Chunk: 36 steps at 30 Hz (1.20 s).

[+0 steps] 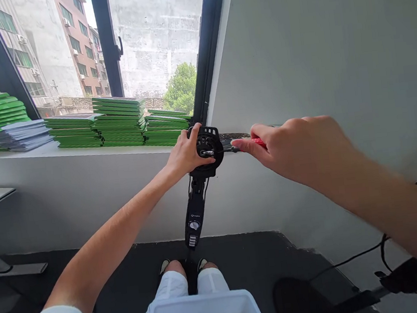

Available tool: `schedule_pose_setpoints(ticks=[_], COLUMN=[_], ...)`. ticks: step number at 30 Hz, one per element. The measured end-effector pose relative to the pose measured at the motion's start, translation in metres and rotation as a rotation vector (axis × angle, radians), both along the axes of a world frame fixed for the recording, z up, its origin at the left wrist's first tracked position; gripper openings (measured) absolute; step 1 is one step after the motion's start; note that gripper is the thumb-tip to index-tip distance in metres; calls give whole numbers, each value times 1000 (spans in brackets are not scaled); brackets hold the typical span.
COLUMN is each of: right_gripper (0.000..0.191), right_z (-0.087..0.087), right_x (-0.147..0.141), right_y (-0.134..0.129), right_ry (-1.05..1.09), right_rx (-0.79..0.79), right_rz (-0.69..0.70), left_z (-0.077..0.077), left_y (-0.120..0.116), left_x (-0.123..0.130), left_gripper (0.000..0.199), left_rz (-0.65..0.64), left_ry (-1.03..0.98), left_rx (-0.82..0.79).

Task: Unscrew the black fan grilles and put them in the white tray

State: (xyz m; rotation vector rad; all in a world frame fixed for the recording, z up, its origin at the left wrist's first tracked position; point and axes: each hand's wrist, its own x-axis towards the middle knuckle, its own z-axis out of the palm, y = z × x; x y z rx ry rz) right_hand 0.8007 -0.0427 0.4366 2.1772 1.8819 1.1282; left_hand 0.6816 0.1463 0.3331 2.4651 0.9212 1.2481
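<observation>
A round black device head (214, 162) stands on a black post, whose lower panel (195, 218) carries a silver knob. My left hand (190, 151) grips the head's left side, fingers over its top and thumb across its front. To the right, my right hand (286, 142) is closed round the red handle (259, 142) of a thin tool. The tool's dark shaft points left at the middle of the head, by a small metal part (207, 152). Whether the tip touches that part cannot be made out.
Stacks of green booklets (119, 121) and white papers (25, 135) line the windowsill (125, 152). A white tray (206, 302) with a tiny dark item is low in front of me. Black equipment (410, 276) with cables stands at the lower right.
</observation>
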Motion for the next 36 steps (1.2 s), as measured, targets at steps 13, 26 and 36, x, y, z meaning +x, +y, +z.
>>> schedule_pose_setpoints(ticks=[13, 26, 36], right_gripper=[40, 54, 49], right_z=[-2, -9, -7], right_x=[13, -5, -3], right_y=[4, -1, 0], right_ry=[98, -79, -62], right_rx=[49, 181, 104], right_rz=[159, -22, -2], left_z=[0, -1, 0], left_y=[1, 1, 0], left_x=[1, 2, 0], left_gripper=[108, 109, 109], left_rz=[0, 10, 8], left_ry=[-4, -8, 6], left_rx=[1, 3, 6])
